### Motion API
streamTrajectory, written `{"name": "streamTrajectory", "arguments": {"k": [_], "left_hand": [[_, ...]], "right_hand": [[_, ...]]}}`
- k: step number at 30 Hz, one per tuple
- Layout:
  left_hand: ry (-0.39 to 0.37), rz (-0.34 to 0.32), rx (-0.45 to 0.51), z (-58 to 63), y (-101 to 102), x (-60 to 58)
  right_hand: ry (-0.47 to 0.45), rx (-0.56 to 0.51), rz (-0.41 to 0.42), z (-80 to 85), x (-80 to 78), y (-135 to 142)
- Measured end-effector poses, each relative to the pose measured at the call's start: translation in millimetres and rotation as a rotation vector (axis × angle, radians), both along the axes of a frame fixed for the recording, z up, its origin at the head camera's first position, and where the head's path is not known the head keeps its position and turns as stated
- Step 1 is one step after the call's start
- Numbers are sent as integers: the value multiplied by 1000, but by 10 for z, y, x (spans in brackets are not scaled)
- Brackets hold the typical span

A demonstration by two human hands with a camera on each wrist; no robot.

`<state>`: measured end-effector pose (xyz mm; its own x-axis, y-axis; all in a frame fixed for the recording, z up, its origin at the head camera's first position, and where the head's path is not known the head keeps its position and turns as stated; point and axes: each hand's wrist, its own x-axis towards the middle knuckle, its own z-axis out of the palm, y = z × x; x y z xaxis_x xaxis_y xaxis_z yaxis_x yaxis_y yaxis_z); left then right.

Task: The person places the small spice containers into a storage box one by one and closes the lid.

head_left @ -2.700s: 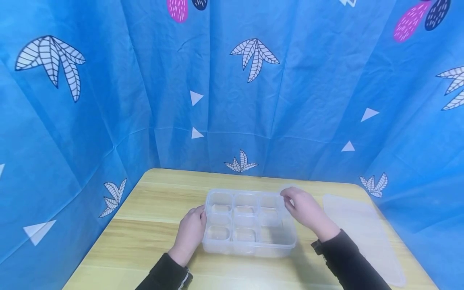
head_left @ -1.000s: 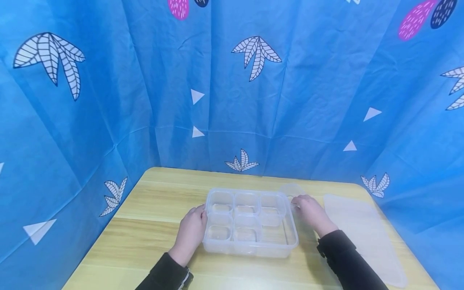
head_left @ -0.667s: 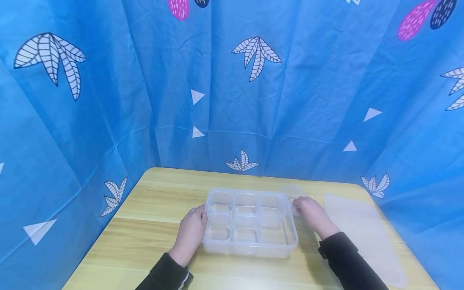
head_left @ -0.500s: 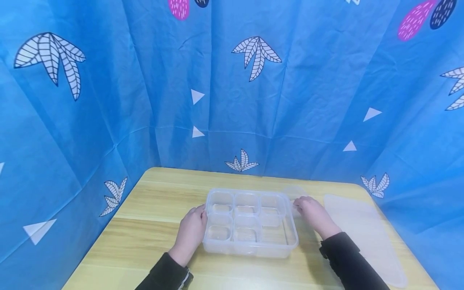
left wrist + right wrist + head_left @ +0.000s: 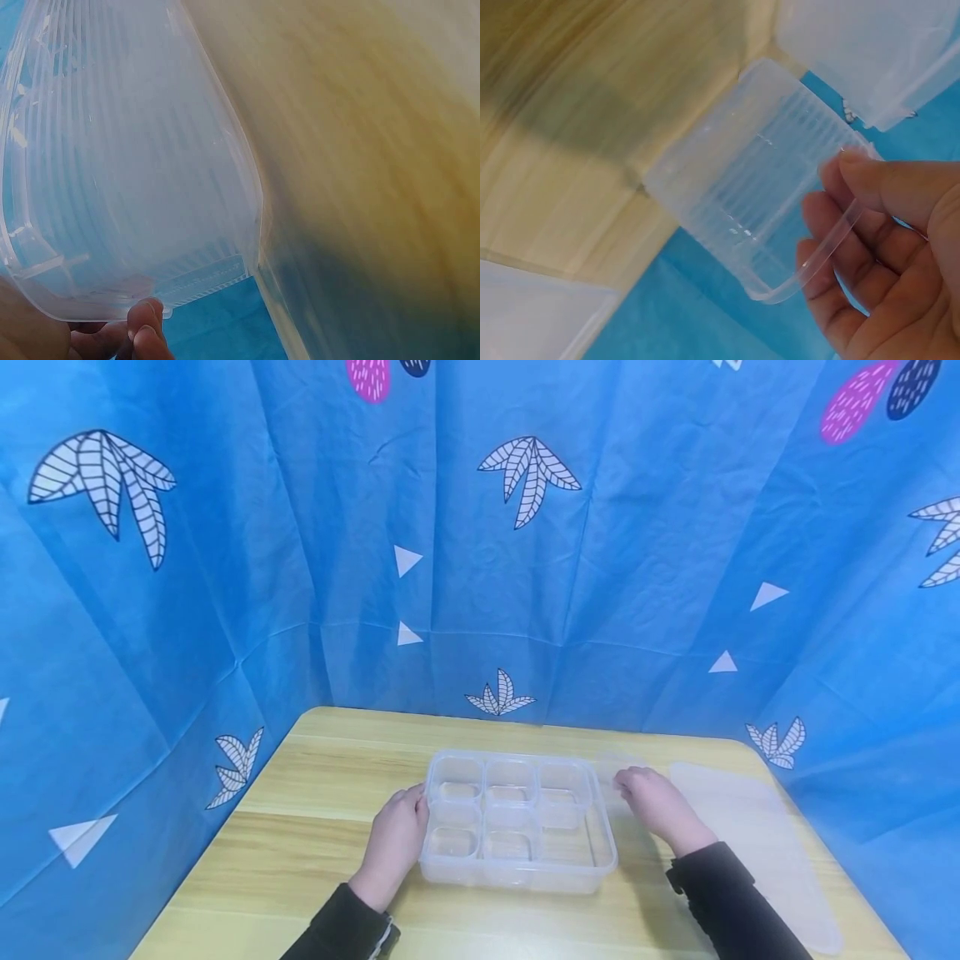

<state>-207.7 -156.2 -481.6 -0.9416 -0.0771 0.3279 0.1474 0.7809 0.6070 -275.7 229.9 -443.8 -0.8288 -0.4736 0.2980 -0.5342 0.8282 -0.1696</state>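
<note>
A clear plastic storage box [image 5: 517,878] stands on the table, with several small clear cups set inside in two rows. Its front right space has no cup. At the box's left side my left hand [image 5: 397,833] holds the rim; in the left wrist view the fingertips [image 5: 145,319] curl at the edge of the ribbed wall. My right hand [image 5: 662,810] is just right of the box. In the right wrist view its thumb and fingers grip the rim of a small ribbed clear cup [image 5: 739,172], which is only faint in the head view.
A flat translucent lid [image 5: 757,852] lies at the table's right side, partly behind the right sleeve. The wood-grain table [image 5: 322,802] ends at a blue patterned curtain [image 5: 480,568] behind and along both sides.
My right hand has moved from over the box's right edge down and out to the right, carrying the small cup, and has drifted slightly further right since. The left hand stays on the box.
</note>
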Motion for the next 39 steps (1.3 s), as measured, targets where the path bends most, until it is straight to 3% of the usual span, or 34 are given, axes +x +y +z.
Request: {"name": "streamTrajectory", "arguments": {"k": [19,39], "left_hand": [[7,-2,7,11,-3,14],[10,-6,2,-8,-7,-3]], "right_hand": [[2,-8,-61,384,209,-19],[155,34,-30,761,612,-319]]}}
